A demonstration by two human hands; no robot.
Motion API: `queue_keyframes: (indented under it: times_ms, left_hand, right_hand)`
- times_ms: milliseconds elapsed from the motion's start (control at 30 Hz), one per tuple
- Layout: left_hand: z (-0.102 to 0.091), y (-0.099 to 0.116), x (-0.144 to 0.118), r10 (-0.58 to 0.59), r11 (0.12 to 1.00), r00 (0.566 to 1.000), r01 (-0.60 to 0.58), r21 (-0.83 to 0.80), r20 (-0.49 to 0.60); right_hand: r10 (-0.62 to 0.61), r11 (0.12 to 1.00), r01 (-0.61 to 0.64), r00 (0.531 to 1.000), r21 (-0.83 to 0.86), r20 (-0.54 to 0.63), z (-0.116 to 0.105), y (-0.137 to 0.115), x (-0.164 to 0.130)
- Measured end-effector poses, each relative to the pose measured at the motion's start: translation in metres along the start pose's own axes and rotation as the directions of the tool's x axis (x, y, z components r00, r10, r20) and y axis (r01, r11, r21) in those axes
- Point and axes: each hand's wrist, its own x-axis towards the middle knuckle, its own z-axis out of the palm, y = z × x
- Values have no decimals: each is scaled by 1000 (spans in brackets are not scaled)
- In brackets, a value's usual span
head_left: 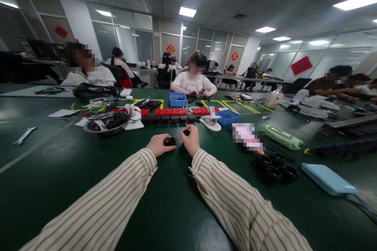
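Green table (59, 172) fills the room's middle, glass partitions and ceiling light panels behind it. Landmark: the row of red blocks (171, 111) across the table centre. Just behind the row's middle, a blue bin (178, 100), contents not visible. Right of the row, a smaller blue tray (227, 117), contents unclear, with a white clamp (211, 120) touching its left side. Left of the row, a round dark dish (101, 125) piled with tangled black cables. Far left of the row, a wrench (24, 135) lies flat. Right and nearer than the row: a green pouch (282, 135), a cluster of black rings (275, 168), a light blue case (326, 179). Behind the row, a seated person in a white shirt (193, 82) has both hands on the table.

Just in front of the row, striped sleeves. Left hand (158, 144) is curled around a small black round part (170, 141), resting on the table. Right hand (192, 139) pinches a second small black piece (186, 132) at the fingertips, fingers narrow.
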Motion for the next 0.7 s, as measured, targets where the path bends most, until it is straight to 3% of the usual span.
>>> queue_keyframes:
  times_ms: [200,400,533,700]
  left_hand:
    - [2,-5,0,27,1000,1000,-27,-6,-8]
    - [1,-4,-1,39,999,999,-40,8,31]
    - [-1,-2,-2,-11,1000,1000,11,-1,27]
    - [-3,-1,-5,-44,999,999,45,-29,11]
  right_hand:
    - [113,993,-117,989,-32,-96,-8,5,2]
    - [222,947,-179,965,-267,141,-22,4,-2]
    - [337,863,-255,934,-436,120,-28,2,-6]
    - [442,782,-331,892,-529,97,-34,0,-6]
